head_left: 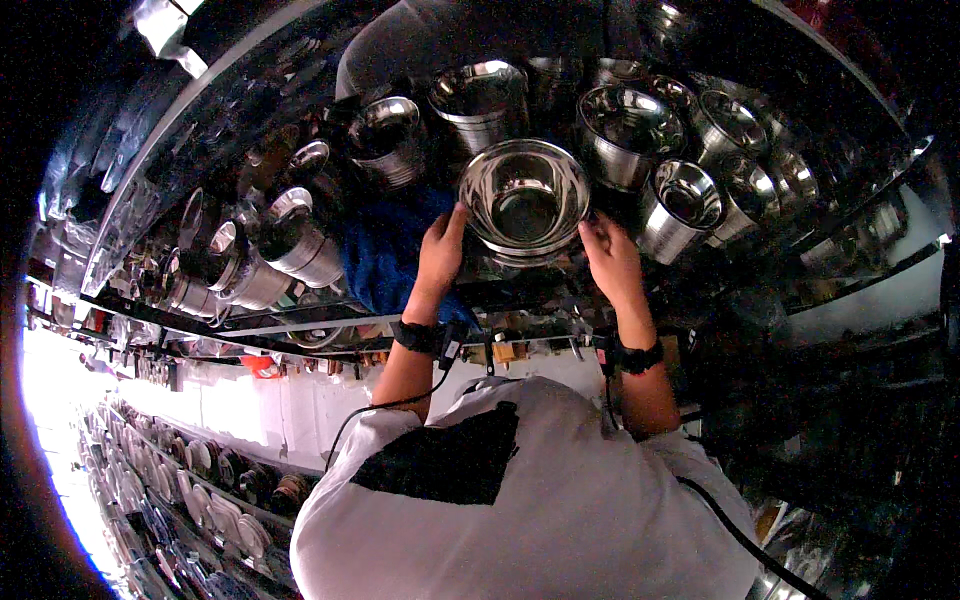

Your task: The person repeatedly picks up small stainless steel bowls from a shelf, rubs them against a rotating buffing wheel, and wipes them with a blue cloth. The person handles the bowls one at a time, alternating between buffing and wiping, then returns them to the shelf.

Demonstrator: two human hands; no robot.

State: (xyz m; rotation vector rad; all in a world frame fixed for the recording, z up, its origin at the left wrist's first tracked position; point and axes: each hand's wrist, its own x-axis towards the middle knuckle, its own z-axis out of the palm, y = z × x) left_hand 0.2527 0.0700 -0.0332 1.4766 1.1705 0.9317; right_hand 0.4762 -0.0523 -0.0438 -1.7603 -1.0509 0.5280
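Observation:
Between my two hands is a shiny round steel pot (526, 212), its open mouth turned up toward me. My left hand (441, 256) grips its left side, the thumb near the rim. On the opposite side my right hand (611, 258) grips it in the same way; the far fingers of both hands are hidden. Further rims show under the pot, but I cannot tell whether they belong to a stack it rests in. A crumpled blue cloth (383, 250) lies beside my left hand. Close to my right hand stands a narrower steel pot (682, 205).
Steel pots crowd the dark shelf, among them a large one (480, 105) behind the held pot and a wide one (628, 130) to its right. Tilted stacks (300, 245) line the left. Cables run from my wristbands. Racks of plates (215, 500) stand at lower left.

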